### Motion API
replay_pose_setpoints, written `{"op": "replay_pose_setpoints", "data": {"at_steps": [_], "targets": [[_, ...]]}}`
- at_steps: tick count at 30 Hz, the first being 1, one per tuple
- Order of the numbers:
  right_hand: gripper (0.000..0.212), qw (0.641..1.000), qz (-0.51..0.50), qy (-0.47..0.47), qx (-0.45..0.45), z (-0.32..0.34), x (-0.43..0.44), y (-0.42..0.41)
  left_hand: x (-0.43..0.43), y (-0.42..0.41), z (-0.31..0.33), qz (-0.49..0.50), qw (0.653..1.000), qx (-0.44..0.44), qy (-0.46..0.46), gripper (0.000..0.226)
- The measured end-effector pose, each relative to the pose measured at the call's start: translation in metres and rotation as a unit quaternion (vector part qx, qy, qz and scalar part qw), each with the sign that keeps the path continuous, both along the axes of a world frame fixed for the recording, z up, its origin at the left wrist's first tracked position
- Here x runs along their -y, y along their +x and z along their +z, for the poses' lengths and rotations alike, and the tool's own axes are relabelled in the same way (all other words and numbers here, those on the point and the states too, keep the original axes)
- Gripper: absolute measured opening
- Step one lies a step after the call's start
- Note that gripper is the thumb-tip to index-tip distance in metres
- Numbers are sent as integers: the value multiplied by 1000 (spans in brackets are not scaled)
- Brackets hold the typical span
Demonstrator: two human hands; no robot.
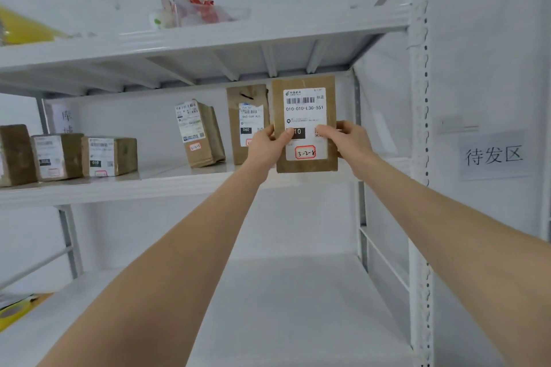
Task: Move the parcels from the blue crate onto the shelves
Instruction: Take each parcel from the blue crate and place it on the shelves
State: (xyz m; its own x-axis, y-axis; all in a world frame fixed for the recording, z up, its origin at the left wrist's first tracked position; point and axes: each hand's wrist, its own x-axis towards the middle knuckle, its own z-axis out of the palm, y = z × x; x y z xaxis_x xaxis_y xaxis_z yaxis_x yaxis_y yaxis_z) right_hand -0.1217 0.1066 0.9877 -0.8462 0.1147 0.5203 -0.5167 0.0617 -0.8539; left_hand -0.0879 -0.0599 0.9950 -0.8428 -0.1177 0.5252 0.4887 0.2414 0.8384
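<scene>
Both arms stretched forward and up toward a white metal shelving unit. Flat brown parcel (pixel 305 124) held upright at the right end of the middle shelf (pixel 167 180), label facing out, printed "010-010-L30-551", with a red-bordered sticker handwritten "3-2-8" near the bottom. Left hand (pixel 267 144) clasped on the parcel's left edge, thumb pressed over the black "010" patch on the label; right hand (pixel 347 140) clasped on the right edge, thumb lying across the label beside the small QR code. Both grips narrow, closed on the parcel. Lower edge of the parcel level with the shelf's front lip; whether touching the shelf or just above it, cannot tell.

Just left of it and partly hidden behind the left hand, a second flat brown parcel (pixel 247 121) standing upright, marked "060". Further left, a boxy parcel (pixel 199 132) tilted, leaning back to the right. Well apart at the left end, a row of three cartons (pixel 108 156) standing side by side, the leftmost cut by the frame edge.

On the top shelf (pixel 268 30), a clear plastic bag (pixel 193 7) with red and white contents, and something yellow (pixel 24 27) at the far left. Bottom shelf (pixel 283 307) mostly bare white, yellow item (pixel 18 307) at its left corner. On the wall to the right, a paper sign (pixel 493 155) reading "待发区".
</scene>
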Motion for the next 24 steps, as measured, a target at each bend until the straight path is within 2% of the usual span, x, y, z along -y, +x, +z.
{"op": "replay_pose_setpoints", "data": {"at_steps": [6,10,15,24], "targets": [[44,993,-70,84,-47,24,-22,-39,-27,-50,24,61,995,-17,-72,33],[43,983,-110,139,-49,31,-40,-68,-47,-81,33,115,987,-28,-110,57],[41,979,-108,171,-25,29,-57,-100,-63,-109,33,158,975,-37,-154,75],[48,973,-103,205,-29,22,-64,-125,-68,-131,28,207,951,-42,-225,66]]}}
